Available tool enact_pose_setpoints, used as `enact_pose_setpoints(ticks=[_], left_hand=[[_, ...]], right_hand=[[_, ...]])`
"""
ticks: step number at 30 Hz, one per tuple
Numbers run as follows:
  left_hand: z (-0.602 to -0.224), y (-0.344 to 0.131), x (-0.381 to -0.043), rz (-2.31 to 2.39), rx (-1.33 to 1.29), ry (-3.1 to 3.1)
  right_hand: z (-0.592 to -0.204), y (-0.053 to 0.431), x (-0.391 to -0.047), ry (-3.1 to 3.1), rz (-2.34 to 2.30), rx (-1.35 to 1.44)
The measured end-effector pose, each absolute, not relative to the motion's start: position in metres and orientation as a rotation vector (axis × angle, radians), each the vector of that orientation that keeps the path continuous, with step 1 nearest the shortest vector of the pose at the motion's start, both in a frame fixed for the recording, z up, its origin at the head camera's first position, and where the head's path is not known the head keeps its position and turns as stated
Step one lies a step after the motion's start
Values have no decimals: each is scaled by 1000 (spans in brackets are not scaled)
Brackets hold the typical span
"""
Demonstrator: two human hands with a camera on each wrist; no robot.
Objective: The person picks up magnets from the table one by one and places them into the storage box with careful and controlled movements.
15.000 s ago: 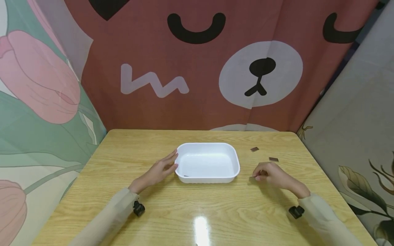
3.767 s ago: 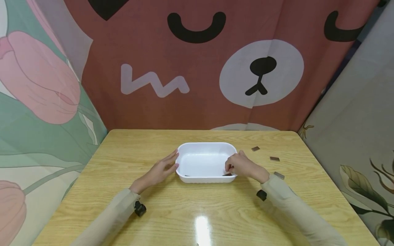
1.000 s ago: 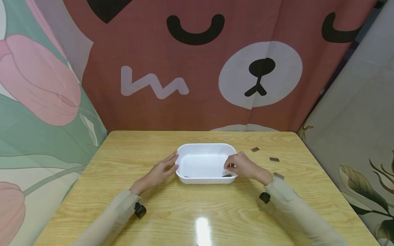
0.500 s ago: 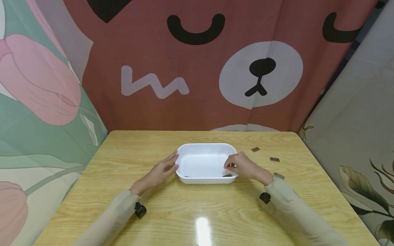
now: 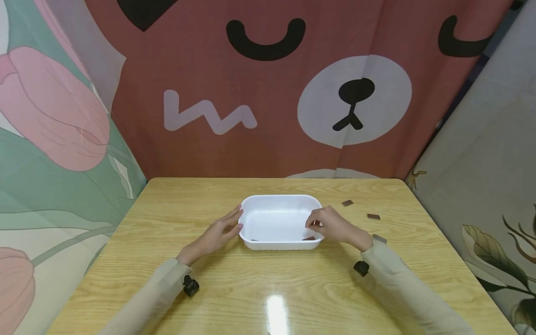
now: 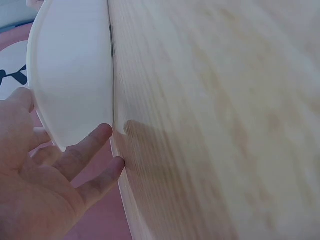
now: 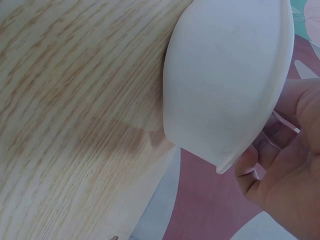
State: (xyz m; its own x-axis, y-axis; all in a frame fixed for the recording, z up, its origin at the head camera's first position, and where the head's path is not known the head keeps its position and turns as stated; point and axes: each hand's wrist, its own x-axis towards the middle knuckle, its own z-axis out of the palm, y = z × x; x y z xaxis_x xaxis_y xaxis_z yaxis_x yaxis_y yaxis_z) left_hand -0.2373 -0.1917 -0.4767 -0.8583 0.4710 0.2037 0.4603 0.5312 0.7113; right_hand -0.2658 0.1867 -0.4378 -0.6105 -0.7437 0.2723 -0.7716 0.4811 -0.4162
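Note:
A white rectangular tray (image 5: 280, 197) stands on the table. My left hand (image 5: 215, 235) rests at its left end, fingers mostly straight and spread, fingertips on the rim and outer wall; the left wrist view shows the hand (image 6: 45, 170) beside the wall. My right hand (image 5: 332, 225) reaches over the right rim, its fingers curled inside the tray. Between them shows a small reddish-brown tile (image 5: 317, 223), mostly hidden; in the right wrist view the hand (image 7: 290, 165) bends over the rim. Below these fingertips a flat brown tile (image 5: 308, 238) lies in the tray, partly covered by the near wall.
Right of the tray lie a brown tile (image 5: 347, 203), another brown tile (image 5: 373, 217) and a greyish tile (image 5: 379, 238), the last close by the right sleeve. A dark sliver (image 5: 254, 240) shows at the tray's near left inside. Printed curtains surround the wooden table (image 5: 234, 288).
Fifteen seconds ago my right hand pinched a tile on the table; since then it moved left into the tray, where a brown tile now lies. Over the last second both hands stay almost still.

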Motion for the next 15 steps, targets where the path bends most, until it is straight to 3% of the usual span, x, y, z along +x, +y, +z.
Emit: enact_pose_setpoints(ticks=[15], left_hand=[[-475,-192,-237,1266,827,2728]], right_hand=[[-437,188,-266,-2652,800,1351]])
